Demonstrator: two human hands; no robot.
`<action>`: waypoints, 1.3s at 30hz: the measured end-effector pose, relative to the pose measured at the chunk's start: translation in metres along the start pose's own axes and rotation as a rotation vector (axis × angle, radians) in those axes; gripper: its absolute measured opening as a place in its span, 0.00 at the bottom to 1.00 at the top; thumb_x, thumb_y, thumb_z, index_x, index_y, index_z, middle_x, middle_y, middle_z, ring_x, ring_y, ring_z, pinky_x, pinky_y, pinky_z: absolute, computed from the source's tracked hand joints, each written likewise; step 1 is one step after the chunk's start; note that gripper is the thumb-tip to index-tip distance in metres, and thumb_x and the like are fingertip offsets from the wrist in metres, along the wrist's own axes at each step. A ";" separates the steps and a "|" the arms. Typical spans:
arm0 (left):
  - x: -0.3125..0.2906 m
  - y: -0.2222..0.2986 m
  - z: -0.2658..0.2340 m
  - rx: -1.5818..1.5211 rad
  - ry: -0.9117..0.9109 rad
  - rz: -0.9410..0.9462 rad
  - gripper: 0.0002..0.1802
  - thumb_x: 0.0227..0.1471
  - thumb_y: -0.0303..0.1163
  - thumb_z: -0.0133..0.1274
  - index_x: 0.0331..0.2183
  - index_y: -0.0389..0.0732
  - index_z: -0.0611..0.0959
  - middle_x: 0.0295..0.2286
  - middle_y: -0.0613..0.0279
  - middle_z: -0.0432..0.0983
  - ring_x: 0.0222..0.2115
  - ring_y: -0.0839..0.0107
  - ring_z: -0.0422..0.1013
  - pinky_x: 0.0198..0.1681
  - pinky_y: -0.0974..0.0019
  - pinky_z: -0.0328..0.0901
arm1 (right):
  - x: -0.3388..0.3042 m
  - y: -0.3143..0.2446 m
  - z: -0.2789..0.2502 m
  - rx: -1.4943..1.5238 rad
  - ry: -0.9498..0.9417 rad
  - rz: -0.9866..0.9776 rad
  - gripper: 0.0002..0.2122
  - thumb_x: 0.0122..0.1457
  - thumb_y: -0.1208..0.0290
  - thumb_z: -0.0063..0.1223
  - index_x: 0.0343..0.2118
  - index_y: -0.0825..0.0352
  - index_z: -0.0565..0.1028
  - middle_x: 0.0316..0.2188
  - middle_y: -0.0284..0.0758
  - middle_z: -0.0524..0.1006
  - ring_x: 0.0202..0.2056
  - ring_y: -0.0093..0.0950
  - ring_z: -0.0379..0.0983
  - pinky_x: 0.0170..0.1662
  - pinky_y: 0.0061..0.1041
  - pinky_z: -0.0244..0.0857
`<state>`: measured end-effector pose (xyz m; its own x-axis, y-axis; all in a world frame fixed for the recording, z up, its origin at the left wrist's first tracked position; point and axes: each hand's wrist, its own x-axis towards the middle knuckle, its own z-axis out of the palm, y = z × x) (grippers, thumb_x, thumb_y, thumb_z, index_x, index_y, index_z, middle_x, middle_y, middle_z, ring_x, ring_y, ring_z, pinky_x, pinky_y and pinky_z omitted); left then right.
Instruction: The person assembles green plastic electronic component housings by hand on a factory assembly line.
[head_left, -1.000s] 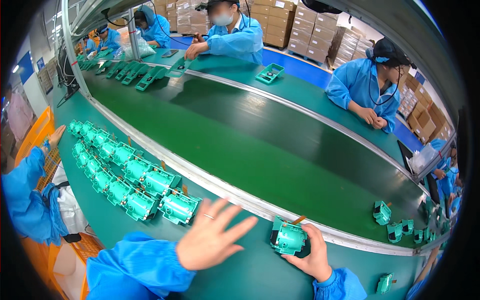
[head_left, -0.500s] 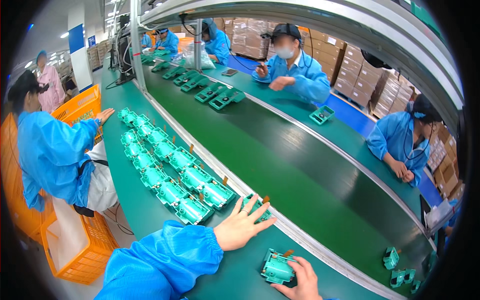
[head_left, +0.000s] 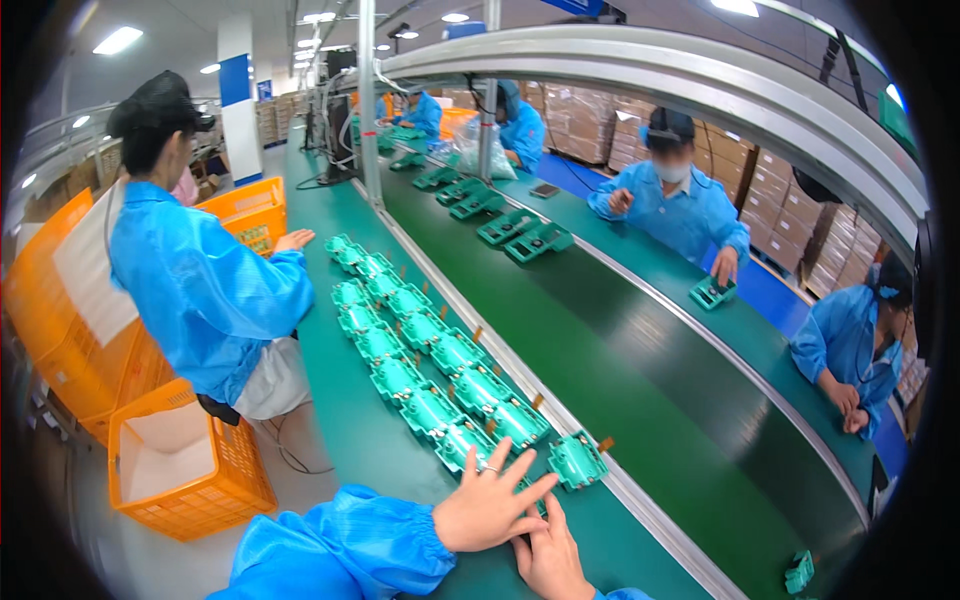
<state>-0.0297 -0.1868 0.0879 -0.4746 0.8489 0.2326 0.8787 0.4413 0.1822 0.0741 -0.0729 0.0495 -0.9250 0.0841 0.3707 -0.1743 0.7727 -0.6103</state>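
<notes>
My left hand [head_left: 490, 508] reaches in from the lower left with its fingers spread, palm down over the table. Just right of it, my right hand [head_left: 552, 558] meets its fingertips, thumb and fingers curled round a green plastic housing that is mostly hidden beneath both hands. Beyond my fingertips a green plastic housing [head_left: 577, 461] with a small brown tab lies apart by the metal rail. Two rows of similar green housings [head_left: 428, 408] run away from my left hand along the green table [head_left: 340, 440].
A green conveyor belt [head_left: 620, 350] carries dark-centred green parts [head_left: 538, 243] behind the metal rail [head_left: 480, 325]. Co-workers in blue sit across it; another person in blue [head_left: 205, 290] stands at left by orange crates [head_left: 190, 465]. A metal beam [head_left: 640, 62] spans overhead.
The view has swung left. My left hand has come off the housing by the rail and over to my right hand. A co-worker across the belt now touches a green part.
</notes>
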 end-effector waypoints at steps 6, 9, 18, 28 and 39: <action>0.024 0.015 0.034 -0.107 0.201 0.152 0.34 0.41 0.51 0.50 0.49 0.47 0.65 0.48 0.47 0.56 0.51 0.44 0.48 0.45 0.36 0.49 | 0.016 0.009 0.007 0.141 -0.013 -0.126 0.19 0.48 0.78 0.47 0.46 0.73 0.64 0.47 0.49 0.62 0.44 0.44 0.63 0.45 0.32 0.60; 0.027 0.055 0.021 -0.223 0.159 0.212 0.33 0.31 0.48 0.57 0.44 0.54 0.71 0.49 0.56 0.57 0.53 0.52 0.49 0.50 0.39 0.48 | -0.004 0.019 -0.015 0.119 0.009 -0.065 0.18 0.48 0.78 0.48 0.45 0.73 0.65 0.45 0.49 0.64 0.43 0.43 0.64 0.45 0.32 0.60; 0.057 0.126 0.038 -0.771 0.460 0.521 0.16 0.42 0.31 0.51 0.38 0.41 0.75 0.40 0.54 0.65 0.46 0.51 0.59 0.46 0.52 0.56 | -0.073 0.083 -0.130 -0.091 0.159 0.353 0.15 0.49 0.76 0.49 0.41 0.73 0.68 0.40 0.47 0.69 0.39 0.40 0.67 0.43 0.30 0.62; 0.058 0.140 0.122 -1.169 0.028 0.372 0.17 0.43 0.26 0.50 0.39 0.36 0.73 0.36 0.53 0.71 0.36 0.64 0.69 0.40 0.67 0.64 | -0.227 0.163 -0.250 -0.564 0.916 0.823 0.17 0.51 0.75 0.49 0.45 0.71 0.66 0.44 0.39 0.68 0.46 0.29 0.63 0.48 0.26 0.56; 0.070 0.125 0.131 -1.402 -0.263 0.109 0.17 0.44 0.20 0.49 0.41 0.36 0.72 0.32 0.58 0.68 0.32 0.74 0.68 0.35 0.72 0.66 | -0.240 0.177 -0.252 -0.683 0.796 0.909 0.38 0.33 0.77 0.52 0.54 0.69 0.53 0.51 0.49 0.57 0.53 0.44 0.52 0.56 0.32 0.46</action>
<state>0.0541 -0.0341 0.0014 -0.2499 0.9559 0.1542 0.0598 -0.1437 0.9878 0.3506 0.2018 0.0286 -0.1445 0.8717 0.4682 0.7902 0.3865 -0.4756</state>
